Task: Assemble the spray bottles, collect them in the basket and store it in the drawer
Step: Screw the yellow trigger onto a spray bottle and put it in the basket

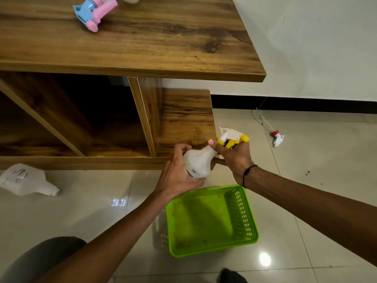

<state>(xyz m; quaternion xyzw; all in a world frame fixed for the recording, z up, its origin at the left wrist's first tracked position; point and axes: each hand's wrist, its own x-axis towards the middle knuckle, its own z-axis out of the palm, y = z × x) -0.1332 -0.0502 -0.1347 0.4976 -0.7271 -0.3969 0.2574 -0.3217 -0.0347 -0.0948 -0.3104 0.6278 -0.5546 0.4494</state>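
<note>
Fingers [212,144] of the right hand [236,160] are pinched around the yellow collar of the yellow-and-white trigger sprayer [232,137], a grip that suits turning the collar down onto the neck, while the left hand [177,178] wraps the belly of the white spray bottle [199,162], clenched on it to keep it from turning with the cap. The bottle is held tilted in the air, sprayer end up and away, just above the far rim of the green basket [242,213], which sits empty on the floor tiles [326,201] close to the person; that placing probably lets each finished bottle drop straight in. I judge this to be the tightening step on the first bottle, with nothing yet collected. A second white bottle [26,180], without a sprayer, lies on its side on the floor near the left end of the cabinet base, and a red-and-white trigger sprayer [277,137] with its dip tube lies well apart, towards the wall. On the tabletop [163,43], near its far left edge, lies a pink-and-blue trigger sprayer [93,12] on a pale bottle that is largely cut off. No drawer can be made out.
</note>
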